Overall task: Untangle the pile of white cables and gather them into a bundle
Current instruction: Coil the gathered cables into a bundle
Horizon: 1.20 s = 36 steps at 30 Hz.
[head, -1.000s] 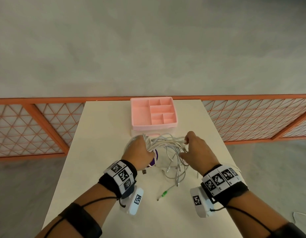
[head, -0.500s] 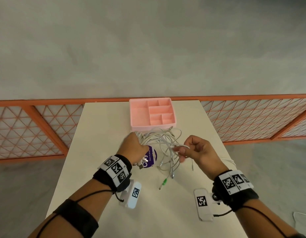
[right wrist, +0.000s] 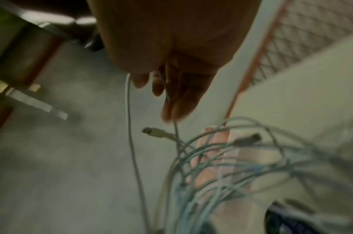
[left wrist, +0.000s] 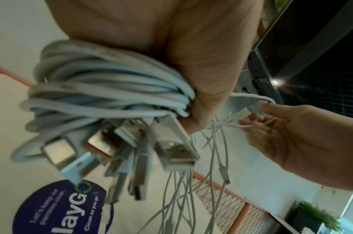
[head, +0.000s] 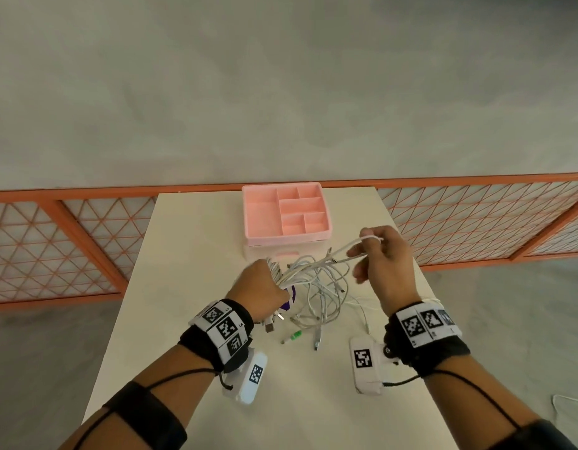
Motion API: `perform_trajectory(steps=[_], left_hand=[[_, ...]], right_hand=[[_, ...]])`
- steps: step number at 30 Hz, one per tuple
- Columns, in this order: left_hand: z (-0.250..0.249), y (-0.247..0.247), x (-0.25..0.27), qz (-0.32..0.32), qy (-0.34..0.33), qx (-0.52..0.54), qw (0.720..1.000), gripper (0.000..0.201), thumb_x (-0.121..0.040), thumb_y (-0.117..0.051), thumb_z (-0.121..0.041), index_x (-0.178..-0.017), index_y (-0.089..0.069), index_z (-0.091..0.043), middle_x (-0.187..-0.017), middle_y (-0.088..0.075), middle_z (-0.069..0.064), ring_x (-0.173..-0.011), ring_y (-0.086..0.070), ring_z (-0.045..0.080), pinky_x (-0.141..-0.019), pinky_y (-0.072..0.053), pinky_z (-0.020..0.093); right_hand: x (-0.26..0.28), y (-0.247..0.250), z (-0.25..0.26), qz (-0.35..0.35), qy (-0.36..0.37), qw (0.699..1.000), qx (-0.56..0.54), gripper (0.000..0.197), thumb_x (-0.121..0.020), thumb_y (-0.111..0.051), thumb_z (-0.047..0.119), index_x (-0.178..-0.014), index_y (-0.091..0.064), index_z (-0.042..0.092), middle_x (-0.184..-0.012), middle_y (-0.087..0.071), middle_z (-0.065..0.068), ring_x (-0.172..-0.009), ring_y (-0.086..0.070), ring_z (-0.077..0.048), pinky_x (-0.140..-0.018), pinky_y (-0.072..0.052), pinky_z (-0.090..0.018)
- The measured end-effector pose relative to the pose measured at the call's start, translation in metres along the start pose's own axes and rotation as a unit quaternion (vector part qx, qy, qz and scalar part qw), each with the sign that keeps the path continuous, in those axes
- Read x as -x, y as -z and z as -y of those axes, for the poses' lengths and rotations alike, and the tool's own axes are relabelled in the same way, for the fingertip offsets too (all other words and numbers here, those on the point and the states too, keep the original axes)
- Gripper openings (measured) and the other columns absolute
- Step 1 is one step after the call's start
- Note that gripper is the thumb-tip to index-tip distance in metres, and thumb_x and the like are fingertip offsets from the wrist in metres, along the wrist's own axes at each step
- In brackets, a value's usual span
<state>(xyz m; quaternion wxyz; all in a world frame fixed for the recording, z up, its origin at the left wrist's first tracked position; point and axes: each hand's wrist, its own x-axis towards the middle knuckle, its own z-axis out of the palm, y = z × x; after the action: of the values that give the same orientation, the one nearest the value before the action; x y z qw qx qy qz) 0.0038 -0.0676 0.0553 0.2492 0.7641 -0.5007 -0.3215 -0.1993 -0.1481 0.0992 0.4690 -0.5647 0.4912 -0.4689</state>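
Note:
My left hand (head: 261, 287) grips a thick bundle of white cables (left wrist: 103, 95) above the table, with several USB plugs (left wrist: 171, 152) sticking out below the fist. Loose loops of white cable (head: 323, 287) hang from the bundle down to the table. My right hand (head: 383, 258) is raised to the right and pinches one thin white cable (head: 356, 245) that runs back to the bundle; in the right wrist view this cable (right wrist: 129, 126) hangs from the fingers (right wrist: 175, 101). A purple round tag (left wrist: 59, 209) dangles under the bundle.
A pink divided tray (head: 286, 211) stands at the far end of the cream table (head: 183, 241), just beyond the cables. A green-tipped plug (head: 294, 336) and other cable ends lie on the table. Orange lattice railings (head: 54, 241) flank the table on both sides.
My right hand has let go of the tangle, taken one thin cable and drawn it up and to the right. The left hand has kept its grip on the bundle.

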Motion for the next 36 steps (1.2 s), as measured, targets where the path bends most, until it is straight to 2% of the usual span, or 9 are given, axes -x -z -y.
perform_trajectory(steps=[2,5,13,16,20,25,28,31,36], left_hand=[[0.0,-0.002,0.001,0.008,-0.002,0.011,1.0,0.016,-0.078,-0.067,-0.015,-0.079,-0.052,-0.013,-0.078,-0.06,0.001,-0.064,-0.055,0.016,-0.054,-0.044,0.025],[0.003,-0.006,0.0,0.044,0.011,0.046,0.998,0.016,-0.077,-0.069,-0.016,-0.079,-0.054,-0.01,-0.073,-0.058,0.003,-0.06,-0.052,0.017,-0.056,-0.044,0.028],[0.008,-0.005,0.01,0.129,-0.02,0.086,0.988,0.011,-0.077,-0.068,-0.005,-0.082,-0.059,-0.004,-0.069,-0.058,0.004,-0.053,-0.056,0.009,-0.052,-0.044,0.019],[0.015,-0.006,0.018,0.142,-0.018,0.081,0.986,0.017,-0.077,-0.066,-0.001,-0.07,-0.053,-0.011,-0.064,-0.056,0.002,-0.049,-0.053,0.006,-0.051,-0.042,0.017],[0.021,-0.004,0.015,0.135,0.001,0.127,0.983,0.014,-0.079,-0.065,-0.002,-0.072,-0.055,-0.01,-0.064,-0.059,0.006,-0.049,-0.058,0.011,-0.055,-0.046,0.021],[0.01,0.003,0.012,0.139,0.011,0.212,0.967,0.015,-0.066,-0.066,-0.012,-0.077,-0.059,-0.004,-0.058,-0.056,0.003,-0.051,-0.057,0.017,-0.055,-0.047,0.023],[0.008,0.002,0.008,0.135,0.011,0.221,0.966,0.014,-0.073,-0.066,-0.004,-0.062,-0.057,-0.007,-0.054,-0.056,0.003,-0.055,-0.055,0.018,-0.057,-0.048,0.02],[0.004,0.002,0.003,0.12,0.024,0.226,0.966,0.029,-0.08,-0.062,0.001,-0.056,-0.057,-0.012,-0.054,-0.058,0.003,-0.054,-0.057,0.016,-0.057,-0.047,0.018],[0.001,-0.001,-0.003,0.112,0.049,0.251,0.96,0.028,-0.08,-0.063,-0.001,-0.055,-0.059,-0.014,-0.055,-0.058,0.005,-0.049,-0.055,0.018,-0.057,-0.044,0.025]], right_hand=[[0.006,-0.009,0.008,0.042,-0.103,0.976,-0.185,0.026,-0.101,-0.052,0.025,-0.092,-0.057,0.001,-0.084,-0.068,-0.021,-0.069,-0.07,-0.036,-0.063,-0.061,-0.038],[0.008,-0.018,0.004,0.074,-0.114,0.955,-0.263,0.026,-0.098,-0.058,0.024,-0.093,-0.062,-0.001,-0.095,-0.068,-0.022,-0.097,-0.07,-0.041,-0.089,-0.056,-0.042],[-0.009,-0.021,-0.008,0.05,0.073,0.996,-0.032,0.015,-0.086,-0.066,-0.006,-0.092,-0.068,0.007,-0.102,-0.068,-0.005,-0.091,-0.066,-0.004,-0.083,-0.051,-0.019],[-0.033,0.0,-0.016,-0.009,0.088,0.993,0.08,0.036,-0.087,-0.063,-0.004,-0.093,-0.067,0.031,-0.112,-0.066,-0.002,-0.103,-0.063,-0.008,-0.093,-0.05,-0.026],[-0.053,0.024,-0.029,0.026,0.058,0.963,0.262,0.027,-0.088,-0.061,0.0,-0.104,-0.07,0.019,-0.116,-0.059,0.004,-0.099,-0.059,-0.012,-0.081,-0.045,-0.015],[-0.047,0.033,-0.054,0.16,-0.049,0.903,0.396,0.048,-0.086,-0.054,0.0,-0.13,-0.06,0.017,-0.141,-0.052,-0.004,-0.122,-0.053,-0.021,-0.099,-0.038,-0.025],[-0.024,0.021,-0.042,0.135,0.079,0.923,0.353,0.059,-0.085,-0.059,0.004,-0.141,-0.046,0.018,-0.151,-0.036,-0.003,-0.133,-0.042,-0.023,-0.105,-0.033,-0.028],[-0.001,0.003,-0.034,0.113,0.184,0.876,0.432,0.085,-0.077,-0.066,0.025,-0.152,-0.027,0.017,-0.16,-0.017,-0.008,-0.145,-0.021,-0.031,-0.116,-0.024,-0.043],[0.023,-0.014,-0.012,0.179,0.327,0.823,0.429,0.093,-0.076,-0.063,0.035,-0.155,-0.02,0.014,-0.158,-0.027,-0.008,-0.134,-0.037,-0.03,-0.108,-0.039,-0.049]])
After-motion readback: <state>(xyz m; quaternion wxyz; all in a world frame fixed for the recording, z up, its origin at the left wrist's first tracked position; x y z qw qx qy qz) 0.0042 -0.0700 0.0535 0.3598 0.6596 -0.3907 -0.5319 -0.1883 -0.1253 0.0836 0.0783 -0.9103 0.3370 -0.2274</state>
